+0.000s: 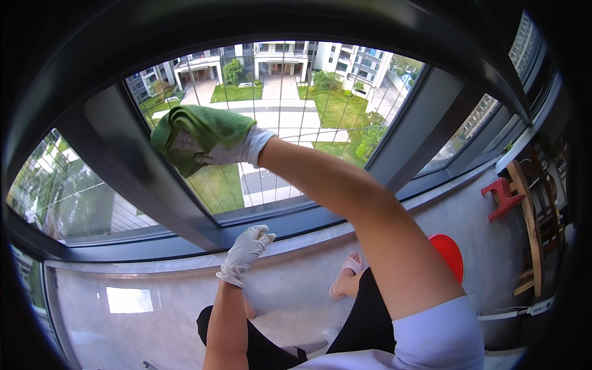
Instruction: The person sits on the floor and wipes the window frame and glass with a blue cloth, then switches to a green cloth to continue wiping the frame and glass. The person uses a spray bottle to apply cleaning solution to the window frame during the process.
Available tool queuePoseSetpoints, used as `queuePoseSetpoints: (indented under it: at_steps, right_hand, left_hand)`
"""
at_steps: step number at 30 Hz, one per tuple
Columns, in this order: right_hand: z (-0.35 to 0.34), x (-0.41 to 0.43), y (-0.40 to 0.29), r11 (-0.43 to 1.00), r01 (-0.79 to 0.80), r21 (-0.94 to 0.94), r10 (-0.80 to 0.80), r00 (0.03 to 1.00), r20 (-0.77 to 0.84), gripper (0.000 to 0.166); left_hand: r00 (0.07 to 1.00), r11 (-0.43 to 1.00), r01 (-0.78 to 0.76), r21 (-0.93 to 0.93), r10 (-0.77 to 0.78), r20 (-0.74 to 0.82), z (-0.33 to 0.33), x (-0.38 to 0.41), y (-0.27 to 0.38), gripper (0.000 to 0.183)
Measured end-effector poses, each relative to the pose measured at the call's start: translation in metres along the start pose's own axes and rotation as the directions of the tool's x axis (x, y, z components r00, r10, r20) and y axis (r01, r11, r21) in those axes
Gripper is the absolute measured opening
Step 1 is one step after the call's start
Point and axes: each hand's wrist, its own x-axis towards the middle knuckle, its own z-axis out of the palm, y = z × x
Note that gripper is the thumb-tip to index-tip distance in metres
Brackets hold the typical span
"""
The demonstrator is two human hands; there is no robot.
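Observation:
My right hand (222,151) wears a white disposable glove and grips a folded green cloth (208,125). It reaches across to the left side of a large window pane (291,178), by the dark window frame (152,180). Whether the cloth touches the glass or the frame, I cannot tell. The cloth hides part of the fingers. Lower down, my left hand (244,255), gloved in white too, hovers over the pale window sill (296,243). Its fingers are loosely curled, and nothing shows in them.
Thin vertical wires (280,101) run outside the glass, high above a courtyard. A round red object (449,256) is partly hidden behind my right arm. Further right are a red plastic stool (504,199), wooden furniture (529,226) and a power strip (540,306) with a white cable.

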Motion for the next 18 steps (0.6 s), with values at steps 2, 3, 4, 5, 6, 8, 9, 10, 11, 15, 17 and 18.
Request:
queuePoseSetpoints:
  at_steps: [2, 3, 4, 5, 6, 8, 9, 10, 11, 15, 17, 18]
  right_hand:
    - [-0.037, -0.02, 0.025, 0.997, -0.051, -0.059, 0.053, 0.998, 0.021, 0.064]
    - [-0.057, -0.034, 0.035, 0.971, -0.04, -0.234, 0.052, 0.998, 0.043, 0.065]
    - [-0.077, -0.046, 0.044, 0.916, -0.021, -0.4, 0.05, 0.997, 0.061, 0.066]
    - [-0.097, -0.063, 0.054, 0.814, -0.003, -0.581, 0.035, 0.999, 0.042, 0.067]
    - [-0.111, -0.088, 0.068, 0.754, -0.021, -0.657, 0.082, 0.995, 0.062, 0.068]
    - [-0.134, -0.137, 0.094, 0.667, -0.127, -0.734, 0.188, 0.982, 0.001, 0.067]
    - [-0.142, -0.16, 0.103, 0.64, -0.215, -0.738, 0.243, 0.967, -0.071, 0.063]
    - [-0.15, -0.19, 0.111, 0.433, -0.141, -0.89, 0.27, 0.963, -0.022, 0.068]
    - [-0.148, -0.21, 0.116, 0.411, -0.248, -0.877, 0.295, 0.947, -0.13, 0.071]
    - [-0.117, -0.251, 0.112, 0.427, -0.809, -0.404, 0.436, 0.575, -0.692, 0.078]
    - [-0.101, -0.3, 0.122, 0.503, -0.858, 0.103, 0.627, 0.28, -0.727, 0.079]
    - [-0.092, -0.318, 0.125, 0.51, -0.814, 0.278, 0.677, 0.18, -0.714, 0.077]
  left_hand:
    - [0.999, 1.0, -0.001, 0.008, 0.0, 0.053, 0.004, -0.002, 0.004, 0.044]
    - [0.997, 1.0, 0.002, 0.011, -0.003, 0.074, 0.004, -0.002, 0.003, 0.044]
    - [0.998, 0.999, -0.017, 0.034, 0.015, 0.059, 0.003, -0.003, 0.002, 0.044]
    - [0.999, 0.998, -0.033, 0.058, 0.031, 0.045, 0.002, -0.005, 0.001, 0.044]
    - [0.998, 0.996, -0.049, 0.078, 0.046, 0.035, 0.003, -0.005, -0.002, 0.043]
    - [0.998, 0.995, -0.057, 0.084, 0.055, 0.016, 0.0, -0.007, -0.011, 0.043]
    - [0.998, 0.994, -0.064, 0.086, 0.063, 0.007, -0.001, -0.006, -0.015, 0.042]
    - [0.999, 0.986, -0.048, 0.159, 0.046, 0.013, 0.0, -0.007, -0.012, 0.041]
    - [0.999, 0.983, -0.04, 0.181, 0.038, 0.017, 0.0, -0.01, -0.01, 0.041]
    - [0.998, 0.975, -0.059, 0.214, 0.06, 0.003, -0.01, -0.021, -0.019, 0.038]
    - [0.995, 0.988, -0.087, 0.128, 0.082, 0.049, -0.003, -0.018, -0.014, 0.038]
    - [0.996, 0.973, -0.091, 0.213, 0.084, 0.043, -0.001, -0.017, -0.01, 0.039]
